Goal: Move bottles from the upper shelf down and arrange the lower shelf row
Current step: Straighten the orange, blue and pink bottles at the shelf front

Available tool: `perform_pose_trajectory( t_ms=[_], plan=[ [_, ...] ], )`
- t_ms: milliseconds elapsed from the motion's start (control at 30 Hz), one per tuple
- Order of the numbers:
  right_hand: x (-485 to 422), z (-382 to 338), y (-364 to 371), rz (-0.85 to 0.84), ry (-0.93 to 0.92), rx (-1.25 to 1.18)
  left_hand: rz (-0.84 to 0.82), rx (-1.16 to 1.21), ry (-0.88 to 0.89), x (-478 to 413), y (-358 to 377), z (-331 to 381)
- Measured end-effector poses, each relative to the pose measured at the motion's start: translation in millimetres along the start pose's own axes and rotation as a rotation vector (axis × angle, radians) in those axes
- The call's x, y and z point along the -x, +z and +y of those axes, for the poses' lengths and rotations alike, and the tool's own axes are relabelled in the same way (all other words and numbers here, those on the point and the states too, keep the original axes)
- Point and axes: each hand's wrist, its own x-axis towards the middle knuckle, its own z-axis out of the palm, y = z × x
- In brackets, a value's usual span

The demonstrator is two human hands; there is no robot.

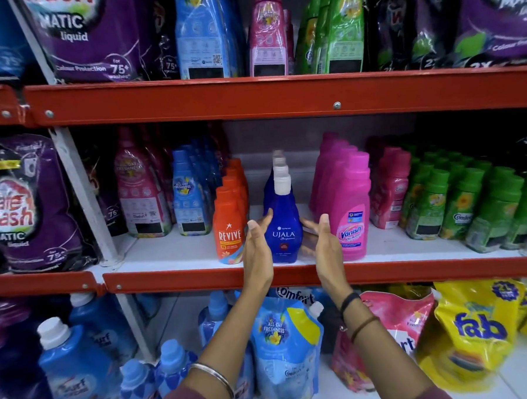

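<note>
Both hands flank the front Ujala bottle (283, 228) on the lower shelf (290, 274). Left hand (256, 251) at its 9 o'clock, right hand (325, 245) at 3, palms open, fingers released; contact possibly light, blur hides it. Likely squaring the blue row between Revive bottles (228, 228) and Vanish bottles (350, 213).

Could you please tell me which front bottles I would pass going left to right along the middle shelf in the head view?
Pink bottle → light blue bottle → orange Revive bottle → blue Ujala bottle → pink Vanish bottle → green Comfort bottles.
</note>
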Motion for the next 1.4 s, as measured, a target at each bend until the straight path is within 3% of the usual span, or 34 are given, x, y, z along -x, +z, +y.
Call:
perform_pose_trajectory(
  t_ms=[167, 233, 333, 500, 667, 1233, 1333, 1400],
  plan=[
    [10, 2, 11, 0.099, -0.1, 0.076, -0.002, -0.048, 0.08, 19, -3, 19],
    [20, 5, 21, 0.173, -0.243, 0.088, 0.073, -0.046, 0.204, 30, -7, 27],
    [33, 9, 44, 0.086, -0.327, 0.056, 0.232, 0.02, 0.329, 34, -26, 36],
    [37, 7, 88, -0.182, -0.084, 0.018, 0.319, 0.042, 0.161, 14, -65, 31],
    [24, 11, 114, -0.138, 0.104, -0.043, 0.203, 0.005, 0.06, 2, -79, 21],
    [21, 16, 115, -0.09, 0.065, -0.085, 0.083, -0.034, 0.019, 1, -91, 16],
    [25, 6, 106, -0.084, 0.071, -0.141, 0.119, -0.115, 0.114, 11, -88, 32],
    [40, 7, 88, -0.025, 0.055, -0.212, 0.174, -0.145, 0.277, 10, -85, 50]
  ],
)
